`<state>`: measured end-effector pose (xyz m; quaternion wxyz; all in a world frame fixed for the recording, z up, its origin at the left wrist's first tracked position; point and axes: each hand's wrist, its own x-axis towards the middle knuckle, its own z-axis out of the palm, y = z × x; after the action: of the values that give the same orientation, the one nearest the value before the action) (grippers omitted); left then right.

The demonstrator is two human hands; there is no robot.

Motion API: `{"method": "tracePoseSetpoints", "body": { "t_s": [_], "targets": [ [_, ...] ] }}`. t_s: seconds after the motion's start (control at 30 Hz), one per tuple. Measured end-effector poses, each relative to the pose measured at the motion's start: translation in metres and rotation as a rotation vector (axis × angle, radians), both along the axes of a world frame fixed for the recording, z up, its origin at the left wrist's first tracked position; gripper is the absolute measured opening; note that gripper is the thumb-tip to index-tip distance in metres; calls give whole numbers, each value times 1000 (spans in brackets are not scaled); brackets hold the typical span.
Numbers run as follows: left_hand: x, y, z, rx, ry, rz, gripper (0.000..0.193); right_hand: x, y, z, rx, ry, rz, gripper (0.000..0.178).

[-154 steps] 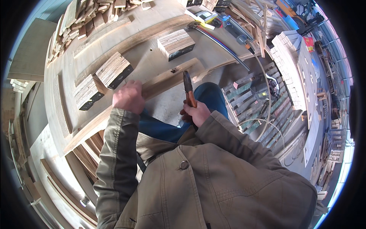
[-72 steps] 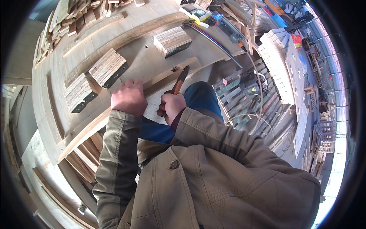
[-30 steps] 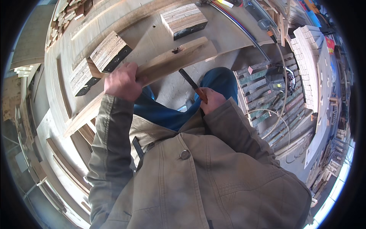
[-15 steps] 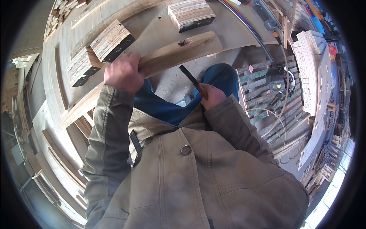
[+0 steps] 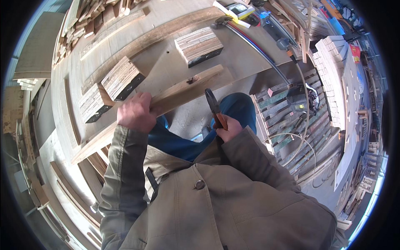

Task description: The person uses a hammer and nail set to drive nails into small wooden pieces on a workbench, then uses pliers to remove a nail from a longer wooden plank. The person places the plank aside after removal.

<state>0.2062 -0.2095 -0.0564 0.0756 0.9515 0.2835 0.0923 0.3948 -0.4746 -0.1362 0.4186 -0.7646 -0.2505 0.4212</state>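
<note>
My left hand (image 5: 135, 111) is closed over a long wooden board (image 5: 187, 85), which lies slantwise across the near edge of the worktable and has a dark knot hole toward its right end. My right hand (image 5: 229, 129), in front of my right knee, grips a hand tool (image 5: 213, 104) with a narrow black head and an orange-brown handle. Its exact kind is hard to make out. The tool points upward and stands apart from the board in the picture. Just beyond my left hand sit two wooden blocks with dark sides, a nearer block (image 5: 95, 104) and a farther block (image 5: 123, 78).
Another block (image 5: 198, 46) rests farther back on the worktable (image 5: 162, 58). A long striped rod (image 5: 256, 48) with a dark hooked end lies at the right. Loose sticks (image 5: 89, 21) are heaped at the far left. A slatted pallet (image 5: 283, 121) and stacked strips (image 5: 329, 79) stand to the right.
My view has tilted, so more of the table's far side shows. The tool in my right hand has turned more upright. My left hand keeps its grip on the board.
</note>
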Motion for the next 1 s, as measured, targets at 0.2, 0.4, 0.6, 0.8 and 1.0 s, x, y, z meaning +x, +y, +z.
{"method": "tracePoseSetpoints", "body": {
  "t_s": [0.2, 0.4, 0.6, 0.8, 1.0],
  "targets": [
    [0, 1, -1, 3, -14, -12, 35, 27, -5, -4, 96, -66, -186, 44],
    [0, 0, -2, 6, -70, -14, 34, 89, -3, 6, -15, -561, -305, 37],
    [-2, 4, -2, -22, -120, -44, 27, 153, 20, 40, -143, -825, -163, 50],
    [-4, 2, 1, -42, -119, -16, 18, 177, 65, 53, -257, -962, -61, 70],
    [-5, 5, 3, -71, -103, -41, 15, 180, 92, 42, -169, -1005, -100, 67]
  ]
}}
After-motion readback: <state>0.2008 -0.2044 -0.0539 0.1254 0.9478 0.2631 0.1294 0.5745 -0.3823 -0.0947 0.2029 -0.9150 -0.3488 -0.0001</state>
